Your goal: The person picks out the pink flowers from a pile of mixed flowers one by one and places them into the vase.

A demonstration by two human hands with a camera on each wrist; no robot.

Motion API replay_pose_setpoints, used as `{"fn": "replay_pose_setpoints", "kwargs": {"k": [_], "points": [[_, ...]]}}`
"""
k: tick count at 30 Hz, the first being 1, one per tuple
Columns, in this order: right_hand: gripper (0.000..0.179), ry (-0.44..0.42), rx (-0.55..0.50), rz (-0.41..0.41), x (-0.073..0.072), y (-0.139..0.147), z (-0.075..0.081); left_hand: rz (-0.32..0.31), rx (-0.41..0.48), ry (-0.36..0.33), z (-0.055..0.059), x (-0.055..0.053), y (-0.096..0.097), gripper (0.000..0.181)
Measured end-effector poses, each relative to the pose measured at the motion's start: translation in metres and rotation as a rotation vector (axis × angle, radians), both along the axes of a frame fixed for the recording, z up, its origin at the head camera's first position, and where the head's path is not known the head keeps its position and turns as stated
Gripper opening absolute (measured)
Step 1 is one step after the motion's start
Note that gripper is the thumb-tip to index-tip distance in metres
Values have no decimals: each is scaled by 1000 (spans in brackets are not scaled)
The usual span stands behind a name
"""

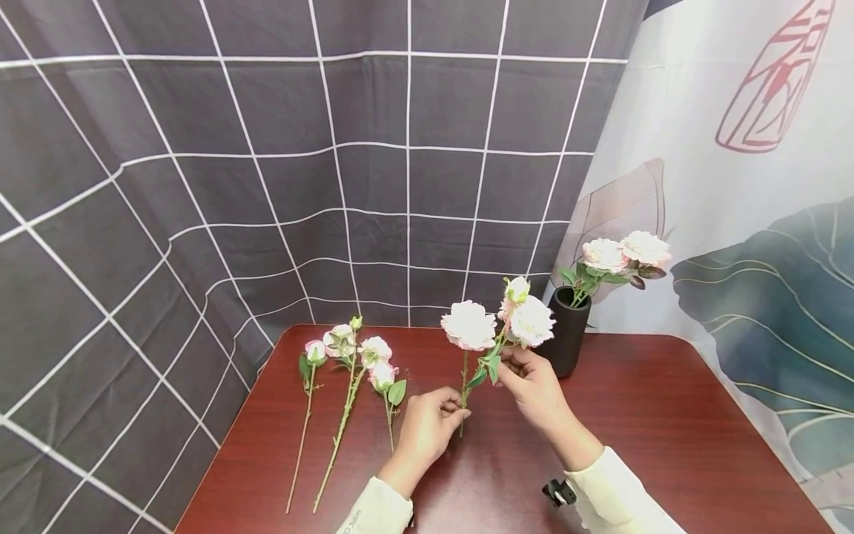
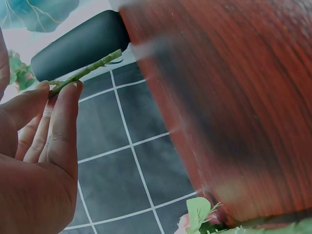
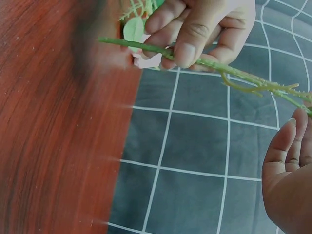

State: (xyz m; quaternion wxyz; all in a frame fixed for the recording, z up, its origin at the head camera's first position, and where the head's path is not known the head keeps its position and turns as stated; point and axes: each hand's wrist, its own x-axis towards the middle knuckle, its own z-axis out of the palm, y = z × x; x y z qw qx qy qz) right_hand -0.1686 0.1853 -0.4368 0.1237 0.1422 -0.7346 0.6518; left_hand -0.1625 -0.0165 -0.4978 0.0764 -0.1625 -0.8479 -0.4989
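A pale pink peony stem (image 1: 464, 378) stands upright above the table, with a wide bloom (image 1: 468, 325) on one branch and a bloom with a bud on the other. Low on its green stalk, my left hand (image 1: 427, 426) pinches it between thumb and fingers; the cut end sticks out past the fingertips in the left wrist view. My right hand (image 1: 534, 389) pinches the side branch just under the right bloom (image 1: 531, 321). Green leaves (image 1: 490, 363) hang between the hands. Behind my right hand is a black vase (image 1: 565, 345).
Two white-pink blooms (image 1: 627, 254) with leaves rise from the vase. On the left of the red-brown table (image 1: 640, 415) lie several more flower stems (image 1: 345, 415), one of them partly behind my left hand. A dark grid curtain (image 1: 373, 185) hangs along the back edge.
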Motion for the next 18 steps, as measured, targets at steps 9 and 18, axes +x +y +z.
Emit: {"fn": "replay_pose_setpoints", "kwargs": {"k": [9, 18], "points": [[19, -15, 27, -33, 3, -1, 5, -5, 1, 11, -2, 0, 2, 10], [7, 68, 134, -191, 3, -4, 3, -8, 25, -1, -3, 0, 1, 11]]}}
